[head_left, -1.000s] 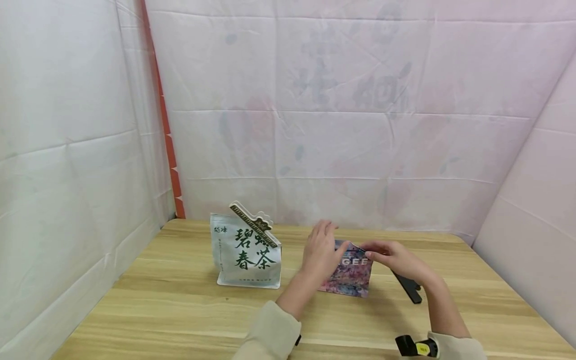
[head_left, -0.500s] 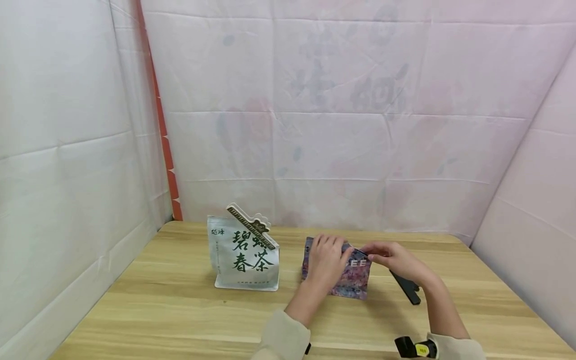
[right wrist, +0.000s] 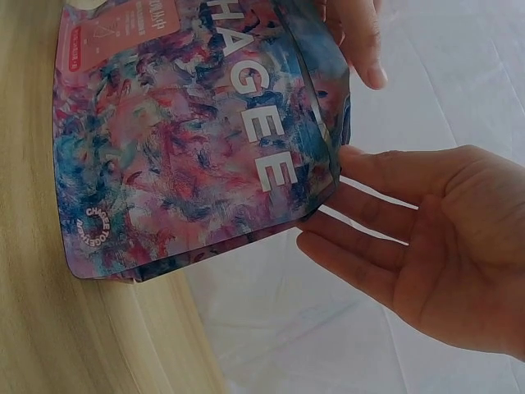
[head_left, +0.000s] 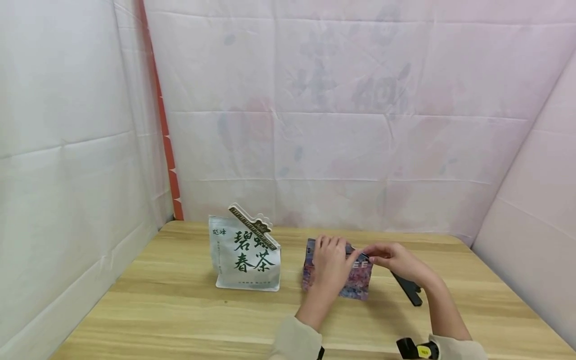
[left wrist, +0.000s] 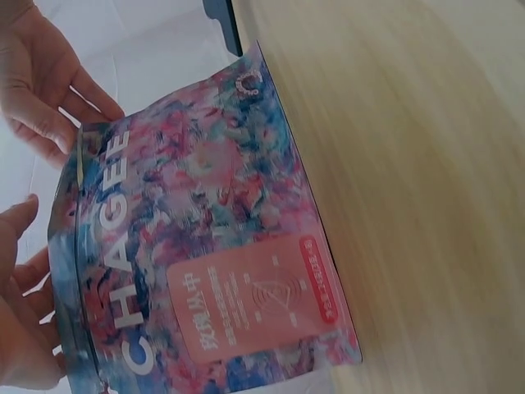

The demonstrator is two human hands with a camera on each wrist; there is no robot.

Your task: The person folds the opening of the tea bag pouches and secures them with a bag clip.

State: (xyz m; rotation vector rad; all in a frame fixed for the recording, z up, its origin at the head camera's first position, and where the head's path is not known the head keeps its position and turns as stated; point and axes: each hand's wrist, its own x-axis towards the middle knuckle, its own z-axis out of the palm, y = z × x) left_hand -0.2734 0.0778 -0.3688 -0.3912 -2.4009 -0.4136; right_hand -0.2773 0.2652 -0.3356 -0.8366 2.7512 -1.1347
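Note:
A pink, purple and blue foil pouch (head_left: 357, 280) printed CHAGEE stands on the table, its front towards me. My right hand (head_left: 396, 261) pinches its top right corner between thumb and fingers. At the top edge, left of that, my left hand (head_left: 330, 260) lies over the pouch with bent fingers. In the left wrist view the left hand's fingers (left wrist: 41, 300) reach behind the top edge while the thumb stands apart from the foil. The right wrist view shows the right thumb (right wrist: 381, 168) on the pouch's (right wrist: 189, 139) upper corner, near the seal strip.
To the left stands a white tea bag (head_left: 247, 267) with green characters, a cream and gold clip (head_left: 254, 226) slanted across its top corner. A black clip (head_left: 407, 290) lies on the wooden table (head_left: 189, 310) by the right forearm. White cloth (head_left: 333, 125) hangs behind.
My left hand has come down and to the right onto the pouch's top edge, its fingers now bent. The right hand keeps its pinch at the corner.

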